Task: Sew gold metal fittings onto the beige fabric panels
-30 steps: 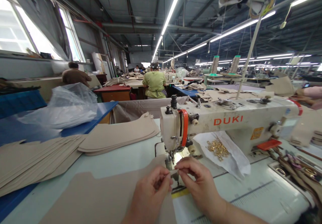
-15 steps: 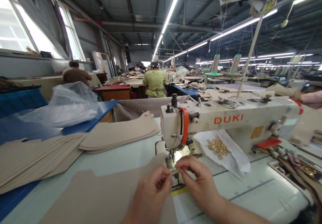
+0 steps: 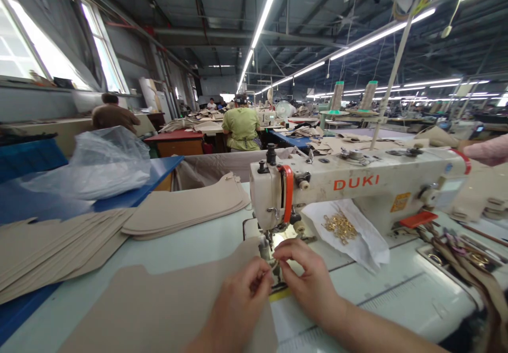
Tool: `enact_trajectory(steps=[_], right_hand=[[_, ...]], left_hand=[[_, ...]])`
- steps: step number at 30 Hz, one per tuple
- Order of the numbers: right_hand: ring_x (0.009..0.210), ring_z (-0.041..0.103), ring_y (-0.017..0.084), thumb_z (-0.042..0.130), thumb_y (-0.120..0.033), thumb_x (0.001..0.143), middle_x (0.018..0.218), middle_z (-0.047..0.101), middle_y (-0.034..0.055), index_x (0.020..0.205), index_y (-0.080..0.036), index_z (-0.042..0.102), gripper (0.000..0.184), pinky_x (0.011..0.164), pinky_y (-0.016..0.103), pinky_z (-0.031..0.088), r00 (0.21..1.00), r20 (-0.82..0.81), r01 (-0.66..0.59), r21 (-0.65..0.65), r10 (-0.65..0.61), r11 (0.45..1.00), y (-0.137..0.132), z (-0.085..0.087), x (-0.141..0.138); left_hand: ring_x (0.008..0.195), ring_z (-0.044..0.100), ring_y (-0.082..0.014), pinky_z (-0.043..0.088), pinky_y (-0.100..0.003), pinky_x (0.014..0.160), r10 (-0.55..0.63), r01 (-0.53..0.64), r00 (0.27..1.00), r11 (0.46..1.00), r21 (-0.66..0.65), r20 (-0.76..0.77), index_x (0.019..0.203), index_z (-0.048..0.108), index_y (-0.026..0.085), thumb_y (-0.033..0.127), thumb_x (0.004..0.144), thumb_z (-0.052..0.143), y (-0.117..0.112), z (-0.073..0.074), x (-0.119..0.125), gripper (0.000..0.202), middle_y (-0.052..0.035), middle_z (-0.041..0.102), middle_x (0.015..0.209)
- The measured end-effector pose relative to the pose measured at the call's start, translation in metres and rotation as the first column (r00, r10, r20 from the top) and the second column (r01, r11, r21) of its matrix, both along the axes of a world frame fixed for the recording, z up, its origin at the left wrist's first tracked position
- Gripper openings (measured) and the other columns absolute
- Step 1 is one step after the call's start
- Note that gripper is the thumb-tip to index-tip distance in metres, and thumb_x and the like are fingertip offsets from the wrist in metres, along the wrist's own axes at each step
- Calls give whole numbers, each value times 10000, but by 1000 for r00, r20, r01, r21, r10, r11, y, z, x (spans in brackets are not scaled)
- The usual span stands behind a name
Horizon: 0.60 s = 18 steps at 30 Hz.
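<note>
Both hands meet just in front of the needle area of a white sewing machine (image 3: 357, 178). My left hand (image 3: 242, 300) is closed, thumb and fingers pinched together over a flat beige panel (image 3: 154, 305). My right hand (image 3: 307, 279) pinches with thumb and forefinger close beside it. Whatever the fingertips hold is too small and too hidden to name. The panel lies on the pale table, its far right corner near the presser foot (image 3: 265, 247). The machine's lamp lights this spot.
Gold metal hardware (image 3: 340, 227) lies on a white sheet (image 3: 373, 250) under the machine arm. Stacked beige panels (image 3: 190, 205) cover the left side. At right, a tray (image 3: 432, 258) holds rings and straps. A person's pink sleeve (image 3: 490, 149) shows at the far right.
A narrow beige strip showed between my fingertips before; now it is hardly visible. My hands stay at nearly the same spot. The whole view has shifted slightly.
</note>
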State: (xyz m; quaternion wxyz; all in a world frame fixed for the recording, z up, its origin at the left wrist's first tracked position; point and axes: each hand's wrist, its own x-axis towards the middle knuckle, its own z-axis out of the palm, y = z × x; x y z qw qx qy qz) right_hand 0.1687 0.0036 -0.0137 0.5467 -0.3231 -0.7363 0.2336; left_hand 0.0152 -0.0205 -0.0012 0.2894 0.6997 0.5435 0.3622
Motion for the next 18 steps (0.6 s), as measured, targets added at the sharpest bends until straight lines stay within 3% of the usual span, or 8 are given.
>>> enact_trajectory(steps=[5, 10, 12, 15, 18], right_hand=[[924, 576, 168, 492, -19, 728, 936, 607, 65, 893, -184, 638, 275, 826, 280, 457, 1000, 9, -14, -46, 15, 999, -1, 1, -2], [858, 581, 166, 510, -160, 812, 884, 617, 58, 847, -182, 640, 137, 757, 285, 467, 987, -159, -57, -185, 27, 981, 4, 0, 3], [791, 594, 163, 585, -250, 798, 827, 632, 46, 823, -181, 642, 93, 716, 280, 475, 967, -250, -119, -279, 48, 953, 8, -1, 5], [717, 608, 159, 697, -358, 721, 772, 651, 36, 813, -178, 638, 210, 679, 280, 489, 923, -365, -275, -406, 121, 871, 13, -2, 8], [669, 601, 147, 747, -399, 664, 727, 649, 24, 789, -176, 636, 279, 648, 272, 486, 903, -407, -333, -463, 136, 822, 13, -2, 7]], left_hand=[[679, 652, -185, 483, -270, 645, -71, 105, 966, 986, -128, 248, 785, 568, 211, 308, 806, 483, 7, 2, 0, 131, -2, 658, 688], [688, 670, -198, 488, -303, 652, -1, 101, 915, 969, -225, 404, 816, 566, 176, 367, 755, 548, 11, 4, -3, 202, -41, 696, 726], [679, 669, -194, 481, -304, 651, 8, 117, 899, 959, -258, 437, 787, 555, 170, 404, 729, 581, 13, 7, -4, 243, -48, 699, 716], [670, 664, -185, 471, -297, 648, 2, 152, 884, 944, -292, 467, 773, 546, 171, 433, 705, 612, 15, 9, -5, 279, -50, 702, 704], [660, 658, -176, 464, -288, 637, -7, 179, 872, 936, -304, 490, 777, 547, 170, 441, 700, 625, 15, 9, -7, 293, -47, 703, 699]])
